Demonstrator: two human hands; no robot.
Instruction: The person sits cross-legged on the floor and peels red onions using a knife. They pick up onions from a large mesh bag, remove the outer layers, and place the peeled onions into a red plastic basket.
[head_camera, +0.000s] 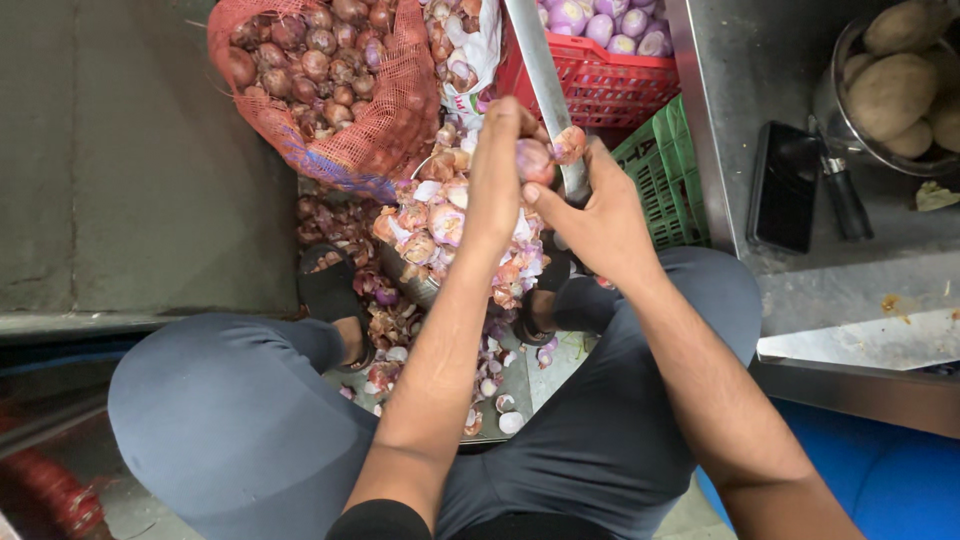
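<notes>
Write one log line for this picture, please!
left hand: holds small purple onion | right hand: peeling it | below: pile of onion skins

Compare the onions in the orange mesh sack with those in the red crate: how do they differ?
The onions in the mesh sack wear dull brownish-red dry skins; the onions in the red crate are peeled, glossy and pale purple. The sack's lie in soft netting on the floor, the crate's in a rigid plastic crate. Both are small, round and piled loosely.
</notes>
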